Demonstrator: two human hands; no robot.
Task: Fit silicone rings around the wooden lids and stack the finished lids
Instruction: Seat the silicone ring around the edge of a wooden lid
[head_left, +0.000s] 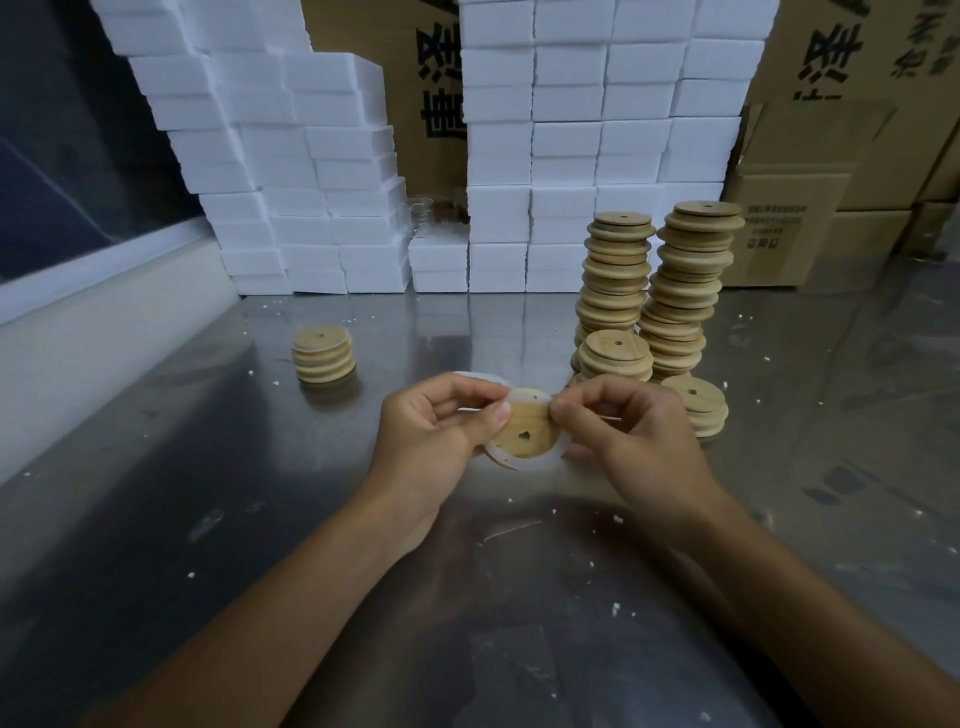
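We hold the wooden lid (524, 428) above the steel table (208, 519), left hand (434, 434) and right hand (631, 441) pinching the silicone ring (524, 462) at its rim with curled fingers; the ring may snap off if stretched unevenly; beyond, a careless reach could topple the leaning tall stacks (680, 291); the small finished stack (323, 354) stands far left.

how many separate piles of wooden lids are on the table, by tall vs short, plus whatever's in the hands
Tall stacks of lids: 2
Short stacks of lids: 3
Lid held in both hands, with a silicone ring round it: 1
Total: 5 stacks and 1 lid in hand; left hand and right hand pinch it.
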